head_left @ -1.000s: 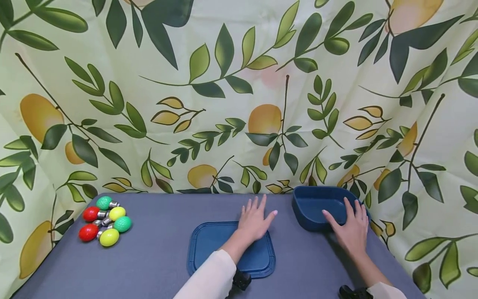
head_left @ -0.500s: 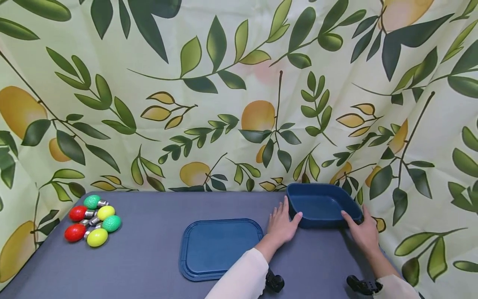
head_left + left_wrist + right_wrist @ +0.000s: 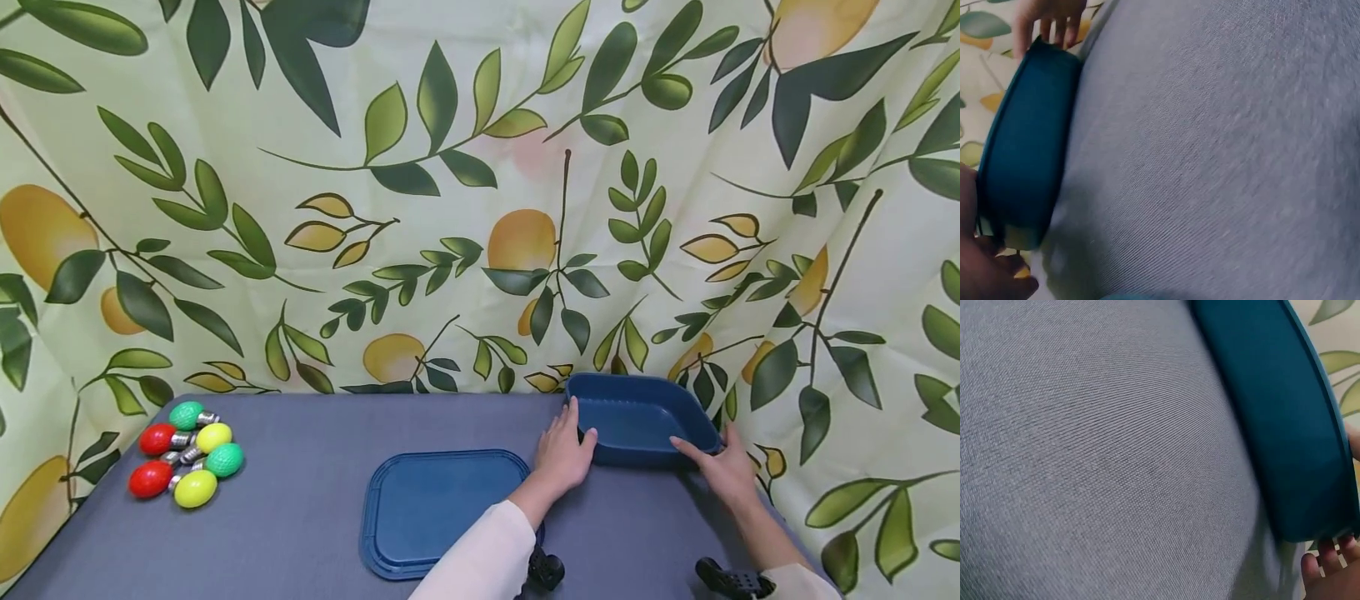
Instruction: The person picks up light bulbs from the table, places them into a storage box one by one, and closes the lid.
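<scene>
A deep blue rectangular container (image 3: 637,456) with rounded corners is near the table's back right edge, its open top facing up. My left hand (image 3: 562,457) grips its left end, thumb at the near left corner. At the opposite end, my right hand (image 3: 726,473) holds the near right corner, its thumb on the rim. In the left wrist view the container's long side wall (image 3: 1029,137) runs between both hands. The right wrist view shows my right fingers (image 3: 1329,553) curled at the container's end. Whether its base touches the table is unclear.
A flat blue lid (image 3: 442,512) with a grooved rim lies mid-table, left of my left forearm, which covers its near right corner. Several red, green and yellow light bulbs (image 3: 197,488) are clustered at the far left. A leaf-and-fruit patterned cloth (image 3: 465,208) hangs behind the table.
My left hand has moved right from above the lid to the container's left end. My right hand has come down onto its right end. The container has lately shifted slightly left.
</scene>
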Demonstrator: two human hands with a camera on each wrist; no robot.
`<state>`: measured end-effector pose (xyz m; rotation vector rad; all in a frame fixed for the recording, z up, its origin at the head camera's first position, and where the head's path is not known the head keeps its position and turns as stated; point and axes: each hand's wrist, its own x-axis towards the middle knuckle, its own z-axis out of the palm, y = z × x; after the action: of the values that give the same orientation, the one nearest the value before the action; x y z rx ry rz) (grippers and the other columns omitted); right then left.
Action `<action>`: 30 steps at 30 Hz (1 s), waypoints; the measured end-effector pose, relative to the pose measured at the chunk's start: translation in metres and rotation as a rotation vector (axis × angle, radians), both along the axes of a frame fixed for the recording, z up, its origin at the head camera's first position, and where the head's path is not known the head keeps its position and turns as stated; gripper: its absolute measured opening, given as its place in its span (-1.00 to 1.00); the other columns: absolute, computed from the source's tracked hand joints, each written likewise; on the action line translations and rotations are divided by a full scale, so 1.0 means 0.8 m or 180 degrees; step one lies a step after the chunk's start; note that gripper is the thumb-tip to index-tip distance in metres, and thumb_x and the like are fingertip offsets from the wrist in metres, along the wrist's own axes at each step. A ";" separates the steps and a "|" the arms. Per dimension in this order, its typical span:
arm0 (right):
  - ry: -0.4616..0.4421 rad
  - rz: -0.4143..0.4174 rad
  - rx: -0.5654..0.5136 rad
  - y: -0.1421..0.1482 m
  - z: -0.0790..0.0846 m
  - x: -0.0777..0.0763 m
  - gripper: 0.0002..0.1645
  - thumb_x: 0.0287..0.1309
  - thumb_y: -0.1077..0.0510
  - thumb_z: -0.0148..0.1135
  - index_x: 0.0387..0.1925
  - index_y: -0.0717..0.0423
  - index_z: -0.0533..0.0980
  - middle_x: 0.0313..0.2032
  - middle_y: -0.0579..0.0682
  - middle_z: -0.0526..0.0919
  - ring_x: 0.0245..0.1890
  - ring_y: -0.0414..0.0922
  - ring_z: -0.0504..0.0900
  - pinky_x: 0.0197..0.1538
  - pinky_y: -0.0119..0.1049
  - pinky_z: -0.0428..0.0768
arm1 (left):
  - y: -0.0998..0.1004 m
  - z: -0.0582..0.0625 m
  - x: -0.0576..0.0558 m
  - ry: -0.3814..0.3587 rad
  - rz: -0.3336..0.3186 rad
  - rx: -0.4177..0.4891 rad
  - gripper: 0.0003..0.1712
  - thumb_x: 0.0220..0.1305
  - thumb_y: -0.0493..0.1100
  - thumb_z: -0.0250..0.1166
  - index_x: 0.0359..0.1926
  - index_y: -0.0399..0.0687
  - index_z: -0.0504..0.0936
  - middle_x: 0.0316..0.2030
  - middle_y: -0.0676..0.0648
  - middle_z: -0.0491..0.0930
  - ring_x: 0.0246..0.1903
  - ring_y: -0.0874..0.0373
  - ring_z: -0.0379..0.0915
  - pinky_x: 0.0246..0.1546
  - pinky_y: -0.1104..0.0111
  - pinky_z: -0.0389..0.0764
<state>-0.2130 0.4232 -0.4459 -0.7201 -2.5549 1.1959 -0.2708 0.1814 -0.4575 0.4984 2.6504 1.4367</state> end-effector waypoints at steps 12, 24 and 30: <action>-0.0409 0.0689 0.0253 -0.037 0.004 -0.024 0.42 0.20 -0.43 0.23 0.58 0.21 -0.39 0.55 0.45 -0.24 0.55 0.42 -0.12 0.50 0.34 0.07 | -0.060 0.007 -0.021 0.0145 0.0391 -0.0125 -0.29 0.44 -0.04 0.09 0.56 0.05 0.19 0.46 -0.08 0.37 0.12 -0.16 0.61 -0.17 0.06 0.59; -0.0194 0.0899 0.0066 -0.108 0.002 -0.048 0.40 0.17 -0.37 0.32 0.60 0.23 -0.28 0.57 0.41 -0.11 0.55 0.35 -0.01 0.49 0.31 0.14 | -0.136 0.003 -0.040 -0.0010 0.0590 -0.0057 -0.29 0.45 -0.02 0.05 0.57 0.17 0.16 0.17 -0.18 0.64 -0.29 -0.02 0.60 -0.43 0.22 0.42; -0.0119 0.0932 0.0061 -0.138 0.000 -0.058 0.40 0.14 -0.38 0.34 0.60 0.23 -0.23 0.56 0.41 -0.05 0.54 0.34 0.04 0.48 0.30 0.18 | -0.169 0.005 -0.042 -0.0194 0.0559 -0.0002 -0.26 0.45 -0.03 -0.01 0.60 0.25 0.06 -0.57 -0.12 0.44 -0.74 0.13 0.11 -0.66 0.31 0.17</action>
<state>-0.2592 0.3129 -0.4463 -0.3748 -2.7699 1.2483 -0.3047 0.0464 -0.4534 0.2222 2.7038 1.4697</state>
